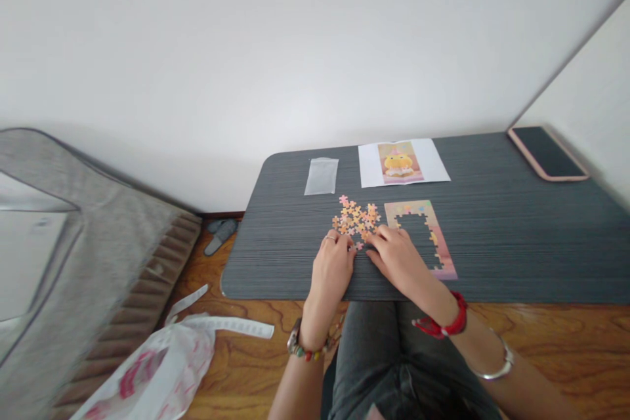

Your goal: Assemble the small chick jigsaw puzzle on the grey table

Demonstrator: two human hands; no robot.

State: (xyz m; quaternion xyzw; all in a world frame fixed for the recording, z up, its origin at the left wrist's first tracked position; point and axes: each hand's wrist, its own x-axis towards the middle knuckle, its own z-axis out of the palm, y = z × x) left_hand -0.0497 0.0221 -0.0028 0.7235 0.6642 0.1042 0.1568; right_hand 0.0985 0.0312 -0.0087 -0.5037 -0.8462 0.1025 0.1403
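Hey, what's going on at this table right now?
A person sits at a dark table, both hands at a pile of small loose puzzle pieces. The left hand and right hand rest at the pile's near edge. Right of the pile lies a partly built puzzle frame, its middle open. Behind are a reference picture, a clear bag and a phone.

Bare bench (275,256) lies open at the lower left of the tabletop and across the wide right part toward the phone (547,153). In mid-frame the loose pieces (357,218), the half-built puzzle frame (422,236), the clear bag (321,175) and the picture sheet (402,162) crowd the way to the wall.
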